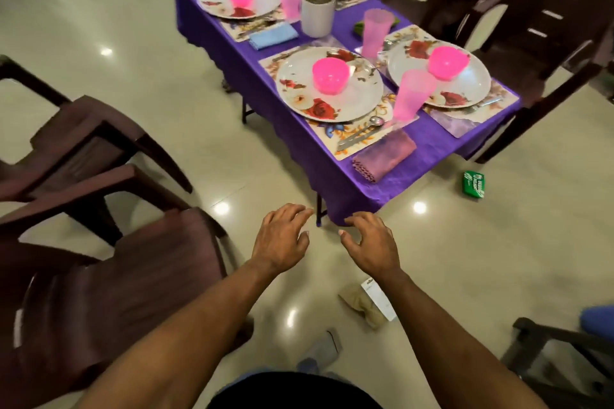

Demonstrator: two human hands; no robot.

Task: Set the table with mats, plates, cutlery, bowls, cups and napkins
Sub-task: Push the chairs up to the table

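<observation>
Presently both hands hover over the floor, short of the near corner of the bench [352, 196], which carries a purple cloth. Left hand [280, 239]: fingers loosely spread, holding nothing. Right hand [372, 242]: fingers spread and slightly bent, holding nothing. Neither touches the cloth.

Writing: a green packet [473, 184] lies on the floor beside the bench; it bears white lettering, too blurred to read. A white card [378, 297] on a beige cloth lump [360, 304] near the right forearm shows a small dark mark, unreadable.

Bench contents, all beyond the fingertips:
- Nearest setting: floral mat [335, 139], flowered plate [329, 83], pink bowl [330, 75] on the plate, cutlery [360, 133] on the mat's near edge, folded purple napkin [383, 156] just beside the mat, closest item to the hands.
- Pink cup [412, 95] stands between this plate and the right-hand plate [438, 73], which carries its own pink bowl [448, 61].
- Farther back: second pink cup [375, 31], white plant pot [317, 15], blue napkin [272, 36], two more plates with pink bowls.

Dark brown chairs stand left [99, 259] and right [538, 26] of the bench.
</observation>
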